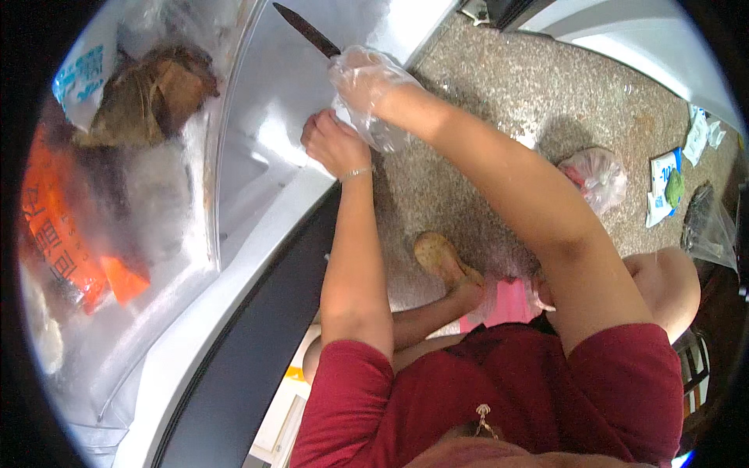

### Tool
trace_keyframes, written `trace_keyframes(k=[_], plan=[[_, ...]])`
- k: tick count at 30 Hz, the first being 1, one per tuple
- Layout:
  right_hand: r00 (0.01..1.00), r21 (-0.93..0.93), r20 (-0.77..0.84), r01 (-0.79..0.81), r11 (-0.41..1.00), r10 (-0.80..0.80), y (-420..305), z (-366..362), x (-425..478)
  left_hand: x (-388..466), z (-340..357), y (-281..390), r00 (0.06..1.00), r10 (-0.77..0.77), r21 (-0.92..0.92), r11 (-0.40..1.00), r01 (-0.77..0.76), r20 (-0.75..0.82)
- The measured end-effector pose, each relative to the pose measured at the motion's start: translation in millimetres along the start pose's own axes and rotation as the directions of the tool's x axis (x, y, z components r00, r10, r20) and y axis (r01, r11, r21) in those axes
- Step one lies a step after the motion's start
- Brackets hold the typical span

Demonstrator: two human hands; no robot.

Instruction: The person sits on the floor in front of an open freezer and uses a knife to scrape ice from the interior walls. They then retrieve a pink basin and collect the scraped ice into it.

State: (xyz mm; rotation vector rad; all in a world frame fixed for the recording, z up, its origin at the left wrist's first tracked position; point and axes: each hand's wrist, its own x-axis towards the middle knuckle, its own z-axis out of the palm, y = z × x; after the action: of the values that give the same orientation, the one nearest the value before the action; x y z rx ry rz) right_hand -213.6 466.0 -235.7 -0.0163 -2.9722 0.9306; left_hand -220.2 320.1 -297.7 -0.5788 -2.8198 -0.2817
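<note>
My right hand (370, 82) wears a clear plastic glove, loose and wrinkled at the wrist. It is closed around a knife, whose dark pointed blade (305, 28) extends to the upper left over the pale inner surface of an open freezer (257, 76). My bare left hand (336, 143), with a thin bracelet at the wrist, is just below the gloved hand at the freezer's edge. Its fingers are bent near the glove's loose film. Whether they grip the film, the edge or nothing is hidden.
At left, the frosty compartment holds a brown wrapped bundle (155, 96) and an orange plastic bag (64, 222) with writing. Right, on the speckled floor (497, 76), lie a tied clear bag (597, 178), torn packaging (658, 187) and a green lump (674, 187). Under me is something pink (510, 301).
</note>
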Motion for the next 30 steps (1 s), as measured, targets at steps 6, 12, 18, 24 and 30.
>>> trace_keyframes(k=[6,12,18,24,30], plan=[[0.956,0.264,-0.182,-0.179,0.948,0.231,-14.9,-8.1,-29.7,-2.7,-4.4,-2.5,0.995,0.025,-0.023,0.999,-0.027,-0.100],[0.973,0.120,0.061,-0.227,0.967,0.221,-2.6,-31.5,-20.4,-0.6,-0.4,0.5,0.995,0.073,-0.051,0.996,-0.076,-0.068],[0.985,0.221,0.168,-0.062,0.973,0.025,-45.9,-48.0,-48.1,-18.9,36.6,-53.3,1.000,-0.004,0.214,0.977,0.008,-0.018],[0.996,0.227,-0.008,0.093,0.969,-0.094,-13.9,-46.4,-52.6,-1.4,-0.2,-3.1,0.978,0.109,-0.028,0.993,-0.115,-0.178],[0.843,-0.141,0.536,0.138,0.980,-0.041,7.1,-77.5,3.5,-1.3,4.4,0.0,0.992,0.086,-0.035,0.995,-0.090,-0.097]])
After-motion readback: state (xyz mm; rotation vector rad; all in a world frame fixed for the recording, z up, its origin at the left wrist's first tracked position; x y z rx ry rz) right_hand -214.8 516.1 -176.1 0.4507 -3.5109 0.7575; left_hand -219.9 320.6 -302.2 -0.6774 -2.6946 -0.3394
